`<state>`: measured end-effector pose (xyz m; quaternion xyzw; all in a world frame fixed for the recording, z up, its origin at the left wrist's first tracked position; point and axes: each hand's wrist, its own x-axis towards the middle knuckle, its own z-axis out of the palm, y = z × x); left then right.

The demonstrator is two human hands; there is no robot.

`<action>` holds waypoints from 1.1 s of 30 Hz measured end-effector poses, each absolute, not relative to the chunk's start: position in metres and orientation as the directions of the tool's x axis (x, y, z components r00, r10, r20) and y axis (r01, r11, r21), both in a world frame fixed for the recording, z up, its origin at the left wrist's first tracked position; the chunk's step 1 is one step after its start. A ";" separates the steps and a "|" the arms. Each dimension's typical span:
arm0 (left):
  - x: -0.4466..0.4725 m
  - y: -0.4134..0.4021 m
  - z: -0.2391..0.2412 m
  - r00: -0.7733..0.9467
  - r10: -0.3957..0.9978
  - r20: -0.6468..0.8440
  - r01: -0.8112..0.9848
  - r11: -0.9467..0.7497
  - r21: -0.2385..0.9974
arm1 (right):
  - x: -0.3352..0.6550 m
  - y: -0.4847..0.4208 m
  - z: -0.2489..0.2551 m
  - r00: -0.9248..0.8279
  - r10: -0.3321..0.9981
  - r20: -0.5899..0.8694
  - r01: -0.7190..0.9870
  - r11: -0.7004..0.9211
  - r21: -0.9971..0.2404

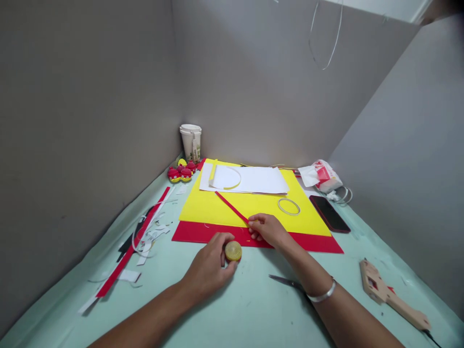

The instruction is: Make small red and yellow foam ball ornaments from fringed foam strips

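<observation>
My left hand [213,261] curls around a small round piece [233,251] with a yellow ribbed top and a bit of red beneath, low over the table's front part. Between the fingertips of my right hand [266,229] is one end of a narrow red strip [232,207]. The strip slants away to the left over a yellow sheet [203,208], which lies on a red sheet [195,232]. Dark-bladed scissors [286,281] lie partly hidden under my right forearm.
White paper [261,180] lies on the yellow sheet, near a pale ring [289,207]. Paper scraps and a long red strip [134,241] are at left. Small red-and-yellow pieces [180,173] sit by a cup [191,143]. A phone [329,213] and corded beige glue gun [393,295] lie right.
</observation>
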<state>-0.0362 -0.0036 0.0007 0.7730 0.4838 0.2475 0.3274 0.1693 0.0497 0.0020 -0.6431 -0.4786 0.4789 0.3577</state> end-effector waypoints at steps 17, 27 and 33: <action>-0.047 0.014 0.013 0.085 0.990 0.116 0.544 -0.144 0.826 | 0.180 0.019 0.006 0.165 0.961 -0.223 0.122 -0.245 -0.962; -0.068 0.038 0.021 -0.069 0.988 0.136 0.660 -0.057 0.749 | 0.179 0.017 0.003 0.151 0.972 -0.182 0.177 -0.208 -0.962; -0.052 0.021 0.019 0.066 0.996 0.056 0.517 -0.082 0.852 | 0.186 0.020 -0.003 0.240 0.970 0.023 0.409 -0.080 -0.909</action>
